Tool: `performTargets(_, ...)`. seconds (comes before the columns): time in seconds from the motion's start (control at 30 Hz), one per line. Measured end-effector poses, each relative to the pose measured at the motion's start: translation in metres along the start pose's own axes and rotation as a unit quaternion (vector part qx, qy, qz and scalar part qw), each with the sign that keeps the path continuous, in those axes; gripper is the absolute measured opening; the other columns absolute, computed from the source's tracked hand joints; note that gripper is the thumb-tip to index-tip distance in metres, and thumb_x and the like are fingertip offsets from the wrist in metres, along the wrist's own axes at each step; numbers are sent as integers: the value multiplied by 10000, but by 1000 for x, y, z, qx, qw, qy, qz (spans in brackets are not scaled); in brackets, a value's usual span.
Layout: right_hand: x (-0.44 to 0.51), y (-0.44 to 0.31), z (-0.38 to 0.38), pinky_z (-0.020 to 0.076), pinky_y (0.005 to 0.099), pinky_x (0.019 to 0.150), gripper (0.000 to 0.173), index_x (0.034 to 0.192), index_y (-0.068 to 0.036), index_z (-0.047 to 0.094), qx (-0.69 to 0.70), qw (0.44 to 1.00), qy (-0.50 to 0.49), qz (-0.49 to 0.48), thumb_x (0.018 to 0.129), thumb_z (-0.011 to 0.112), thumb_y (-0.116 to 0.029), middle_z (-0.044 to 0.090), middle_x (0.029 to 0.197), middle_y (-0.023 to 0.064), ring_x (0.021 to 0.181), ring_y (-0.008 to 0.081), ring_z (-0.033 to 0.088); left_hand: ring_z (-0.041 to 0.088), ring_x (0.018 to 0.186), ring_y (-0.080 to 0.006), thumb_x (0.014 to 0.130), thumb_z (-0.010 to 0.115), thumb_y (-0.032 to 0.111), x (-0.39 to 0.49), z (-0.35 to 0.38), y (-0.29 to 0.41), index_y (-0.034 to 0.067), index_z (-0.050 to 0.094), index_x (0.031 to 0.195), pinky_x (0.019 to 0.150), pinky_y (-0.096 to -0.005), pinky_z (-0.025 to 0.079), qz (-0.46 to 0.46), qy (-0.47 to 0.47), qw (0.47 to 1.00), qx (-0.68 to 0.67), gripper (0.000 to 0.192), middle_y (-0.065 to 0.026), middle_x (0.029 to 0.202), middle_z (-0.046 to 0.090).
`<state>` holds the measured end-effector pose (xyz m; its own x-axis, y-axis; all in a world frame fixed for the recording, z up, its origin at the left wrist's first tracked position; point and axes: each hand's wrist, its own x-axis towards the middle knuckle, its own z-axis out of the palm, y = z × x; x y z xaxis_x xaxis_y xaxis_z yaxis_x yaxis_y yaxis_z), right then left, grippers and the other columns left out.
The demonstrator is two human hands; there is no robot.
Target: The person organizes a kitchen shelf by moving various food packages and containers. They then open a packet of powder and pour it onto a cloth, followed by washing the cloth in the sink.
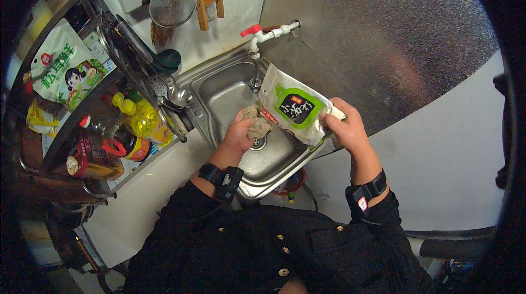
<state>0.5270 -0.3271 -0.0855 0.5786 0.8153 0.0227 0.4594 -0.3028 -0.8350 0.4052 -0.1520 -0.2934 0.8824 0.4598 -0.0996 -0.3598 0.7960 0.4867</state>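
Note:
Over the steel sink (224, 88), my right hand (347, 123) grips the lower right end of a white and green printed food packet (299, 107), thumb on its front face. The packet is tilted, its far end up by the tap. Bunched in my left hand (240, 134) is a beige, damp-looking cloth (258, 123), held against or close beside the packet's left edge; I cannot tell if they touch. Below the cloth the drain (259, 143) is partly visible. The packet hides the sink's right side.
A white tap with a red handle (251, 30) juts from the wall over the sink. At left, a rack (45, 158) holds a seasoning bag (68, 66), a yellow liquid bottle (150, 121) and other bottles. Ladles (166, 62) and a mesh strainer (172, 5) hang nearby.

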Motion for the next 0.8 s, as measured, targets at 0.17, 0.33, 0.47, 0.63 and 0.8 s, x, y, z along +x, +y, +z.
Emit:
performTargets(0.17,-2,-3,1,403,240,583,196,833,-11,554,-23,1000,-5,-16,713,556,-166,538,700,13,644,100,497,490,1067,-313,899,341,209,-6,12,8,-16,362,1203,914,-466,390,-34,-35,990,-130,379,-159,1144,495)
performTargets(0.33,-2,-4,4,409,248,573,215,832,-1,556,-75,996,-10,-37,725,560,-187,534,685,25,634,97,493,479,1069,-315,922,262,392,-12,23,13,32,349,1233,937,-485,351,-65,0,990,-125,483,-142,1165,480)
performTargets(0.47,-1,-2,8,417,257,570,227,830,2,559,-98,994,-6,-39,728,559,-200,546,691,39,632,108,505,486,1055,-297,921,259,416,-16,26,13,44,357,1230,928,-480,359,-61,5,994,-87,494,-133,1148,490)
performTargets(0.63,0,2,12,436,294,584,247,838,-3,561,-118,992,-10,-41,721,560,-220,570,693,92,641,167,546,509,1013,-291,927,267,395,-15,21,9,44,390,1205,917,-478,370,-70,16,993,-98,464,-122,1093,523)
performTargets(0.8,1,4,13,429,268,570,222,831,2,557,-127,991,5,-41,728,554,-196,556,672,54,629,115,526,514,1008,-297,928,290,368,-10,11,3,42,446,1141,926,-471,368,-71,-22,988,-134,419,-129,1063,547)
